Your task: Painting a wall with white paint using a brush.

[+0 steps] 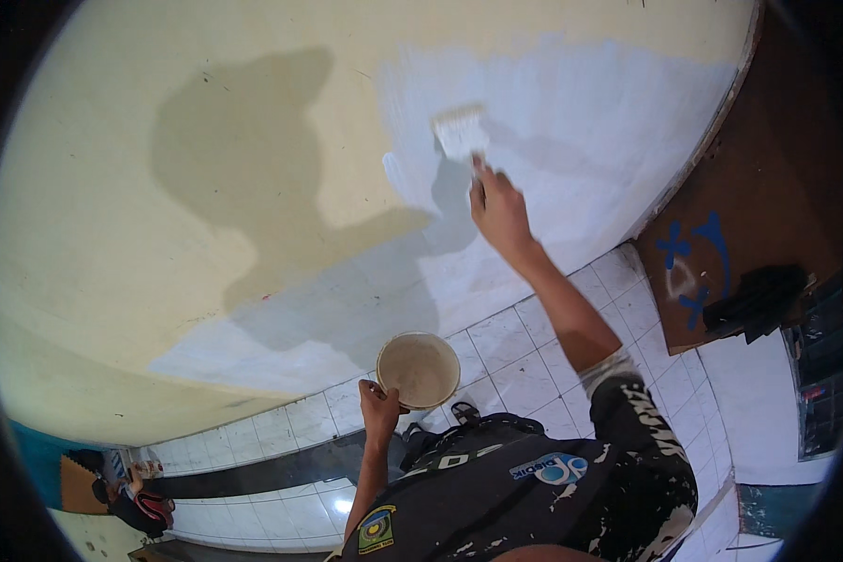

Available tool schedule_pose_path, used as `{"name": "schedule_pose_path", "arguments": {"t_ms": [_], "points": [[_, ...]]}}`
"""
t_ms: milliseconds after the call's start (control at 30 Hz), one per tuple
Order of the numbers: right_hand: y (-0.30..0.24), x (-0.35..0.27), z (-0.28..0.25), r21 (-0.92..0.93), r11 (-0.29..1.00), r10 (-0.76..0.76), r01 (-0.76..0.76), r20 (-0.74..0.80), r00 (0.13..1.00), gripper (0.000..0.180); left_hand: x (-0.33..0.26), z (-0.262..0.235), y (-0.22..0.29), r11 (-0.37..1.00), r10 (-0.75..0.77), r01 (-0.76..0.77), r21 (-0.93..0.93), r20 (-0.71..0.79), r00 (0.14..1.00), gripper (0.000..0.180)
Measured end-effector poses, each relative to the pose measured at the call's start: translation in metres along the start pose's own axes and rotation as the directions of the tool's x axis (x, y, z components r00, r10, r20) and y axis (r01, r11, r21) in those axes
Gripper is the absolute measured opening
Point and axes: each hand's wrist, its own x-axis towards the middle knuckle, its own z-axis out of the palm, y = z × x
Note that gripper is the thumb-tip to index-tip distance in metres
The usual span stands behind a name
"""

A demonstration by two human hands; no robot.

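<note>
My right hand is closed round the handle of a paintbrush, whose wide, white-coated bristles rest against or close to the wall. Around the brush spreads a patch of pale bluish-white paint over the cream wall. Low in front of me, my left hand grips the rim of a round, light-coloured bucket, thumb over the edge. The bucket's inside looks greyish; how much paint it holds I cannot tell.
White tiles cover the floor along the wall, with a dark strip across them. At the right stands a brown panel with blue marks and a dark cloth on it. Another person is low at the far left.
</note>
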Motion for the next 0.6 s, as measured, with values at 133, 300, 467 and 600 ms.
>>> {"name": "schedule_pose_path", "arguments": {"t_ms": [133,300,467,600], "points": [[0.007,-0.079,0.016,0.015,0.972,0.226,-0.236,0.227,0.947,0.047,-0.009,-0.004,0.0,0.998,0.002,0.0,0.059,-0.036,0.999,0.033],[0.003,-0.074,0.006,-0.099,0.89,0.425,-0.444,0.533,0.732,0.025,-0.002,-0.004,-0.016,1.0,-0.018,0.019,0.022,-0.045,0.999,0.032],[-0.066,0.058,-0.063,0.032,0.955,0.26,-0.294,0.383,0.886,0.012,-0.001,-0.001,-0.011,0.999,-0.025,0.024,-0.028,-0.04,0.999,0.032],[-0.124,0.123,-0.111,0.072,0.985,0.131,-0.155,0.265,0.955,0.011,-0.002,-0.005,-0.008,0.999,-0.022,0.019,-0.042,-0.078,0.997,0.031]]}}
